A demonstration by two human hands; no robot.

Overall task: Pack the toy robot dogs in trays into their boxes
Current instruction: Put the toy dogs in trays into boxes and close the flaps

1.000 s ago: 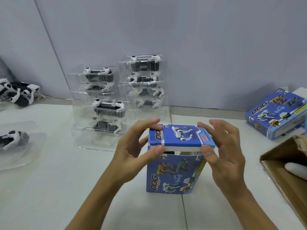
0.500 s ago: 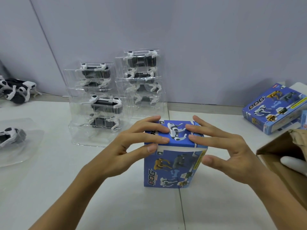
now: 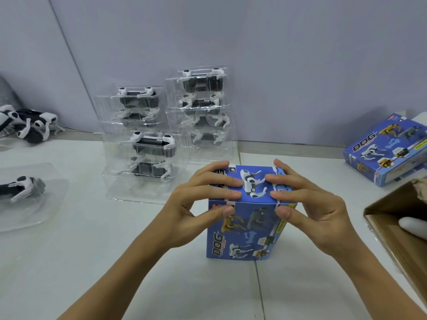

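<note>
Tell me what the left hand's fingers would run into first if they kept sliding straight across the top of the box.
The left hand points rightward across the top flap of the upright blue box. Sliding on, its fingers would likely first meet the right hand's fingertips, which face them across the printed dog.

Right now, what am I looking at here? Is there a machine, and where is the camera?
No machine: a person's two bare hands, filmed by one camera worn on the head, looking down. The left hand and right hand press fingers on the top flap of an upright blue box, thumbs on its front. On the white table stand stacked clear trays holding toy dogs. Loose dogs lie far left, another box at right, and a carton.
</note>
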